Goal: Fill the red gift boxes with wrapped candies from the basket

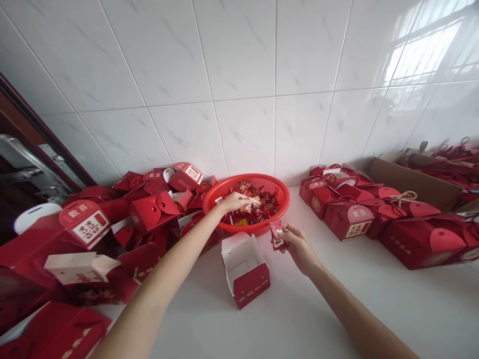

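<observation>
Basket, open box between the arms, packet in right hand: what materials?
Basket: likely plastic, semi-gloss; evenly red, perforated wall.
Open box: probably card, smooth; thin folded panels, white inside, red outside.
Packet: plastic film or foil, can't tell which; slightly shiny, printed, thin-looking wrapper.

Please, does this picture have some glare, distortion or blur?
Head view: bright window-like glare on the glossy white tiled wall at upper right; head view: the wall's seams fan outward toward the top, suggesting a wide lens; head view: the red cardboard box at lower left looks soft, the open red cardboard box near the centre clearer.
</observation>
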